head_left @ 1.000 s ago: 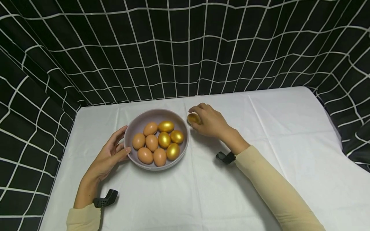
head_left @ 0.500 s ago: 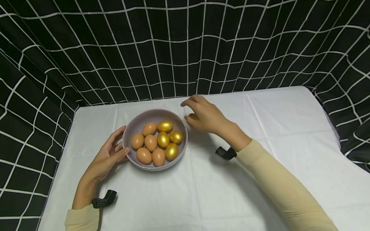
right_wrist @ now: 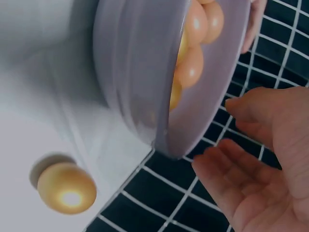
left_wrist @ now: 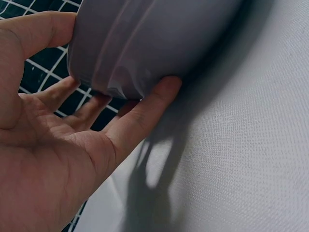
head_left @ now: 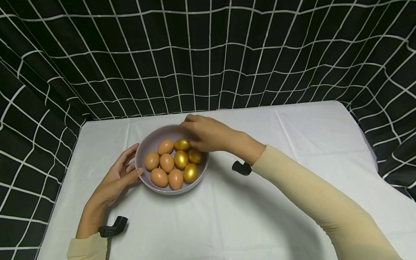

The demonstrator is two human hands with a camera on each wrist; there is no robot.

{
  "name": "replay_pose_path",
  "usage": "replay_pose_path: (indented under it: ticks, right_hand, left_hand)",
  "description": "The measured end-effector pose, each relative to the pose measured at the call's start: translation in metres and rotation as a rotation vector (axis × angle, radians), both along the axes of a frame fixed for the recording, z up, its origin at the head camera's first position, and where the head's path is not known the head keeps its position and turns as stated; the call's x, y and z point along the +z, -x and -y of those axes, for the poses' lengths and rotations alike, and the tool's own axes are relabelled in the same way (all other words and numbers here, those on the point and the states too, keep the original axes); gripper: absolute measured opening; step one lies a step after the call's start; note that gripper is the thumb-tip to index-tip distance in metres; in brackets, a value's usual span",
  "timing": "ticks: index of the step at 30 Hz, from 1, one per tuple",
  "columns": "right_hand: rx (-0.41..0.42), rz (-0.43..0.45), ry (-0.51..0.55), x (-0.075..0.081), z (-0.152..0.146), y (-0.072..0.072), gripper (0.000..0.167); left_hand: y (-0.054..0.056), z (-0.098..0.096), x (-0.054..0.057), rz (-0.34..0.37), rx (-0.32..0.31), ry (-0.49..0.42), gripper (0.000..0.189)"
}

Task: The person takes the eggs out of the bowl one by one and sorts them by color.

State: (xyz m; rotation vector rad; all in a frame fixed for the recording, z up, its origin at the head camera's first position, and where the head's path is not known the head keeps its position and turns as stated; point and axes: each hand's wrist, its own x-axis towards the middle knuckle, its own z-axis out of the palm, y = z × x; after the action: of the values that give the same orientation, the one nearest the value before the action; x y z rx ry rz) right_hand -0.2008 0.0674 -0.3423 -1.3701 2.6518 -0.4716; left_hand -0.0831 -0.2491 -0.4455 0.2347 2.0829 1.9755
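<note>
A mauve bowl (head_left: 172,192) holds several brown eggs (head_left: 167,163) and several golden eggs (head_left: 181,159). My left hand (head_left: 115,180) grips the bowl's left side, thumb at the rim and fingers spread against the outer wall. Over the right back rim hovers my right hand (head_left: 208,133), covering part of the golden eggs from above. In the right wrist view its thumb and fingers stand apart with nothing between them. One more golden egg (right_wrist: 67,188) lies on the cloth outside the bowl in that view; the right hand hides it in the head view.
A white cloth (head_left: 279,224) covers the table. Behind it and along both sides hangs a black curtain (head_left: 208,54) with a white grid. Each wrist carries a small black camera, such as the left wrist camera (head_left: 113,227).
My right hand has left the golden egg on the cloth, rising off it and moving left over the bowl. The left hand keeps its grip on the bowl.
</note>
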Motion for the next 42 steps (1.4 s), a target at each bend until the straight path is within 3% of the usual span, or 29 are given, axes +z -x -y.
replay_pose_path:
  ticks: [8,21,27,34,42]
  right_hand:
    - [0.066,0.099,-0.098,-0.005,0.031,0.007,0.031]
    - [0.039,0.147,-0.357,-0.007,0.059,0.014,0.022]
    - [0.046,0.125,-0.453,-0.009,0.065,0.015,0.02]
    - [0.032,0.142,-0.522,-0.007,0.067,0.016,0.034]
    - [0.047,0.138,-0.523,-0.013,0.071,0.016,0.044]
  left_hand:
    - [0.002,-0.001,-0.003,-0.001,0.002,-0.004,0.079]
    - [0.004,-0.002,-0.003,0.008,-0.004,0.004,0.079]
    - [0.004,-0.001,-0.002,0.011,-0.01,0.001,0.08]
    - [0.004,0.0,-0.001,0.012,-0.009,0.006,0.08]
    - [0.002,0.002,0.0,0.016,-0.006,0.012,0.08]
